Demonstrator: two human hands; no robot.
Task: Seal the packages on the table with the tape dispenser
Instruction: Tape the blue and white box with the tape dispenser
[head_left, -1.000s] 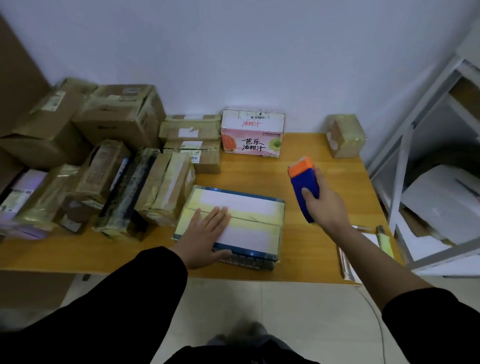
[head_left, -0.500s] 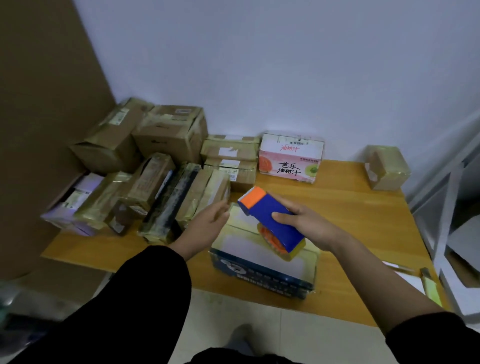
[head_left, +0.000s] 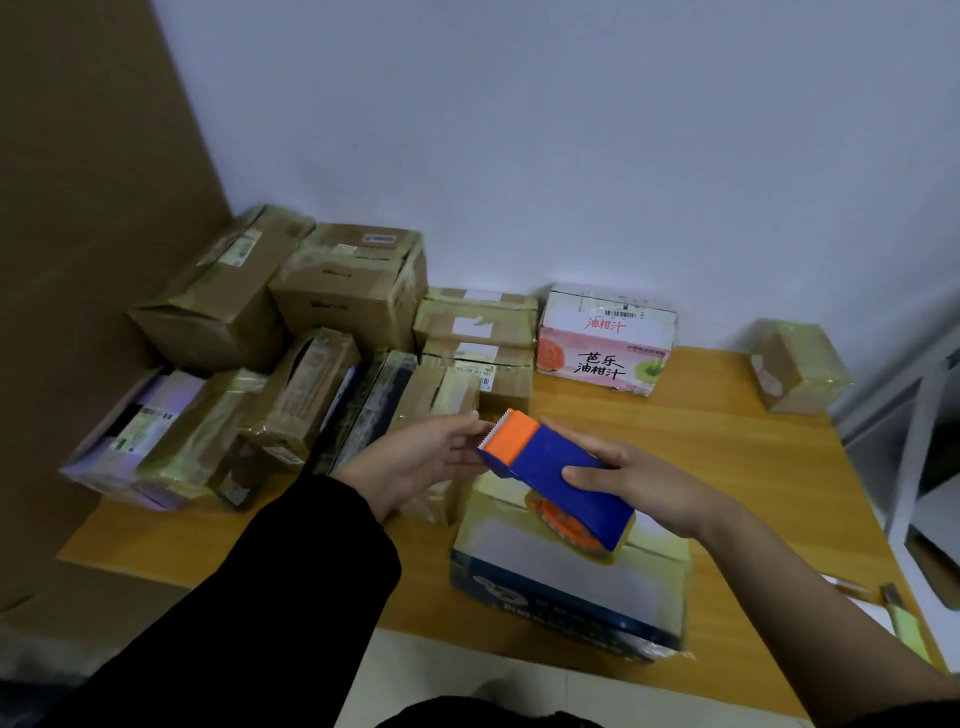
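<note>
Blue tape dispenser (head_left: 561, 475) above the box (head_left: 566, 577): right hand (head_left: 641, 486) fingers grip it; left hand (head_left: 426, 460) fingers, straight, touch its orange end.

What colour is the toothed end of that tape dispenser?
Orange cutter end on a blue tape dispenser, clearest in the head view.

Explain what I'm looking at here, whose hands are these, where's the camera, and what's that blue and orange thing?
There is no machine: a person wears one wide-angle camera on the head, looking down at their own hands. The right hand grips a blue and orange tape dispenser above a blue-edged package at the near edge of the wooden table. The left hand reaches to its orange toothed end. On the left lie taped cardboard boxes; a pink printed box and a small box stand farther back.
</note>
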